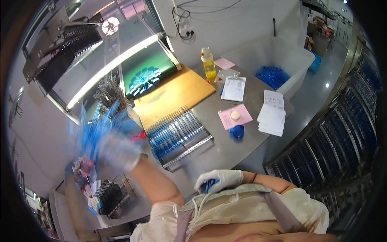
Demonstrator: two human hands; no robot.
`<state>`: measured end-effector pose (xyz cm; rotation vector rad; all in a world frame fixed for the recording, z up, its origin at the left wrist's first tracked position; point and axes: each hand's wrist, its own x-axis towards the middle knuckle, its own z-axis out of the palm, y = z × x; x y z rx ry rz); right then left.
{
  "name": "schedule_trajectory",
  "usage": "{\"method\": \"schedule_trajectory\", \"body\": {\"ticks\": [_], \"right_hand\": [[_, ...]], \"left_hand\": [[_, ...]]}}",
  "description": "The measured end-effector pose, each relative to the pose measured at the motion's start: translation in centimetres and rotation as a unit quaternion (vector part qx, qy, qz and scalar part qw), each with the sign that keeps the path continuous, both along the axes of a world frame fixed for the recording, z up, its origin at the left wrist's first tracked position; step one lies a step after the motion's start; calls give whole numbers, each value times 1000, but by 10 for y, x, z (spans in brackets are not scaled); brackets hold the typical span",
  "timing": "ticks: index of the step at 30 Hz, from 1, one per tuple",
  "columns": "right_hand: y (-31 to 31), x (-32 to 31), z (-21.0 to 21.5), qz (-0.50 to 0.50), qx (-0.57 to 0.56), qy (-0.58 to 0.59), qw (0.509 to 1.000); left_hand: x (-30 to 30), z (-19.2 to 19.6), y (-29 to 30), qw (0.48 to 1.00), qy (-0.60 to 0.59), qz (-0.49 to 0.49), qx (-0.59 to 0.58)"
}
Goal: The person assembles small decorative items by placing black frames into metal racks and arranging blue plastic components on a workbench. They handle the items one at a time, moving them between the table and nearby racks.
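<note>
My left hand (117, 151), in a white glove and blurred by motion, is raised at the left and grips a bunch of thin blue plastic sticks (93, 129) that fan upward. Held close to my chest, my right hand (219, 180) in a white glove is closed around a few blue pieces (209, 184). Between the hands, on the steel table (225, 147), a metal rack (181, 137) holds rows of the same blue sticks.
An orange board (173, 94) lies behind the rack, beside a green machine bed with a blue fan-shaped part (145, 78). A yellow bottle (208, 66), clipboard (234, 88), pink pads, paper stack (272, 115) and blue lid (238, 131) lie right. A white bin (278, 60) holds blue parts. A dark rack (111, 197) stands lower left.
</note>
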<state>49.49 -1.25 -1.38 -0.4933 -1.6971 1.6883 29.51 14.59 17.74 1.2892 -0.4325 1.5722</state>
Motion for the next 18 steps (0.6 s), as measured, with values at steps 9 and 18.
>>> {"method": "schedule_trajectory", "body": {"ticks": [9,18], "right_hand": [[-29,68,19,-453,134,26,881],[30,60,30,-326,454,-307,770]], "left_hand": [[108,-130,13,707,656,-258,54],[70,-216,-75,726,408,-361,-418]]}}
